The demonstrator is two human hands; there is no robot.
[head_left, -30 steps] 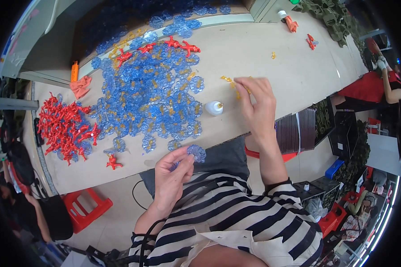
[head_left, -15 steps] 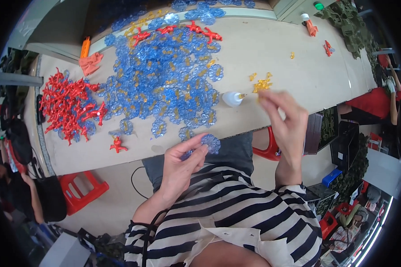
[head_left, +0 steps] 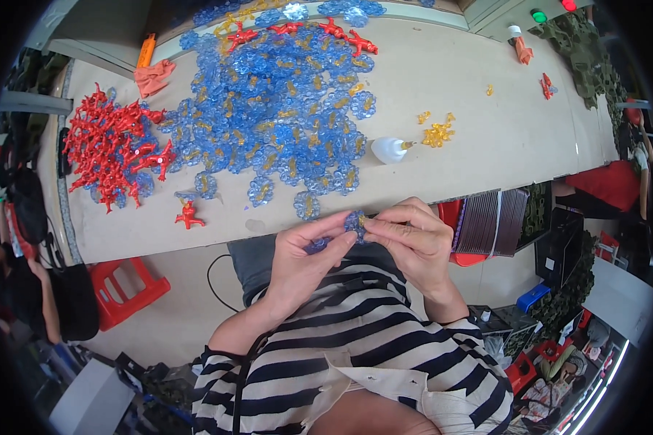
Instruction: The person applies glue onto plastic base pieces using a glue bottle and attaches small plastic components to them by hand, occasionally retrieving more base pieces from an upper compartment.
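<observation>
My left hand (head_left: 297, 257) and my right hand (head_left: 411, 239) meet in front of my chest, just below the table's near edge. Both pinch one small blue translucent flower-shaped plastic piece (head_left: 354, 221) between the fingertips. A big heap of the same blue pieces (head_left: 283, 109) with yellow centres covers the beige table (head_left: 486, 152) straight ahead. A small cluster of yellow bits (head_left: 437, 133) lies to the right of it, next to a small white bottle (head_left: 389, 150) lying on its side.
A pile of red branching plastic pieces (head_left: 112, 148) lies at the table's left, one stray red piece (head_left: 189, 215) near the front edge. A red stool (head_left: 127, 290) stands on the floor at left. Another person (head_left: 624, 177) sits at far right.
My right hand came back from the yellow bits on the table and joined my left hand at the blue piece. The view tilted down a little.
</observation>
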